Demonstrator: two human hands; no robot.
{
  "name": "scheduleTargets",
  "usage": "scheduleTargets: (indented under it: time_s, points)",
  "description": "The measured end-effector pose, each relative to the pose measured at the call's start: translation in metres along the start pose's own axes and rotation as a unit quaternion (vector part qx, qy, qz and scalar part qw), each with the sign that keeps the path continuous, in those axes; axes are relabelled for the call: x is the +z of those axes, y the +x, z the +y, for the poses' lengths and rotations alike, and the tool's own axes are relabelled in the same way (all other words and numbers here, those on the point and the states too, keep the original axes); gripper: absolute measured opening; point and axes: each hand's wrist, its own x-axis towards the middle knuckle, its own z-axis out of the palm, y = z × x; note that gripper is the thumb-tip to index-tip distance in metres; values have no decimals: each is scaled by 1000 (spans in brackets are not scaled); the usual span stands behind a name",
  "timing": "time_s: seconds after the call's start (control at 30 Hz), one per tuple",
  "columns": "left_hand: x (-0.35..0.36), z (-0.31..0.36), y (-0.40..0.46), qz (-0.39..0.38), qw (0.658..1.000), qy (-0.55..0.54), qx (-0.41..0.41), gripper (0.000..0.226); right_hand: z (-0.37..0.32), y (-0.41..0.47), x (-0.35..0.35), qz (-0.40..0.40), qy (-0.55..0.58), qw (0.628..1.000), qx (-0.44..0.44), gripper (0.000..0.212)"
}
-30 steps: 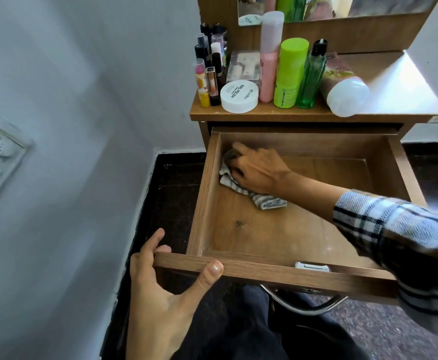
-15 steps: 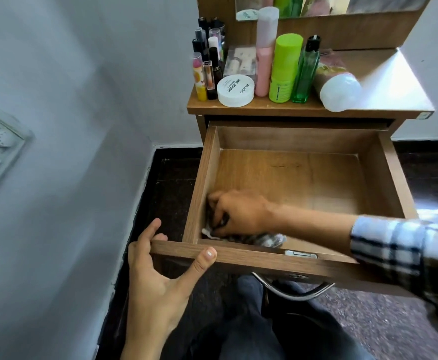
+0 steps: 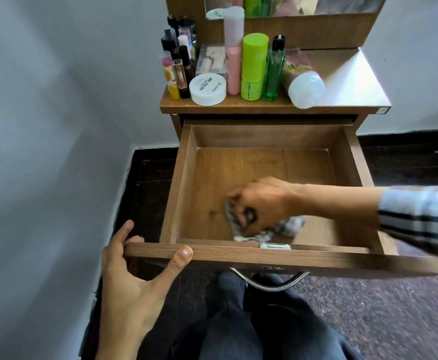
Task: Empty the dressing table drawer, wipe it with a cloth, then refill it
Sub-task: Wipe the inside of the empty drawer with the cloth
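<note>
The right hand (image 3: 258,205) grips the cloth (image 3: 262,227) on the drawer (image 3: 238,167) floor, near the front wall; unwiped floor lies behind. The left hand (image 3: 137,271) holds the front's left corner.

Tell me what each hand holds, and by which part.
The right hand grips the bunched cloth from above. The left hand holds the drawer by its front panel's left end.
</note>
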Motion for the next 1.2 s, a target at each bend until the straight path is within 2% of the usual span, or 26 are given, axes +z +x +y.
scheduleTargets:
  time_s: [0.1, 0.27, 0.37, 0.5, 0.63, 0.77, 0.83, 0.97, 1.2]
  points:
    - [1, -1, 0, 1, 1000, -5, -5, 103, 28, -51, 8, -71, -59, 996, 13, 18]
    - [0, -2, 0, 1, 1000, -14, 2, 112, 33, -65, 9, -88, -61, 994, 19, 18]
    - [1, -3, 1, 1, 1000, -11, -3, 106, 17, -27, 10, -29, -42, 999, -10, 12]
    - [1, -4, 1, 8, 1000, -4, -3, 115, -27, 40, 11, 79, 61, 995, -30, 8]
    - [2, -6, 2, 17, 1000, 6, 0, 116, -43, 64, 12, 162, 104, 981, 36, 12]
    - [5, -5, 0, 19, 1000, 8, 4, 107, -44, 62, 14, 166, 163, 968, 89, 14]
    - [5, -4, 0, 18, 1000, 5, 1, 102, -44, 58, 16, 137, 161, 975, 61, 16]
    - [4, -6, 2, 20, 1000, 6, 0, 115, -20, 27, 5, 3, 121, 992, -26, 19]
    - [6, -6, 0, 29, 1000, -8, -1, 118, 34, -55, 8, -125, -1, 991, 43, 16]
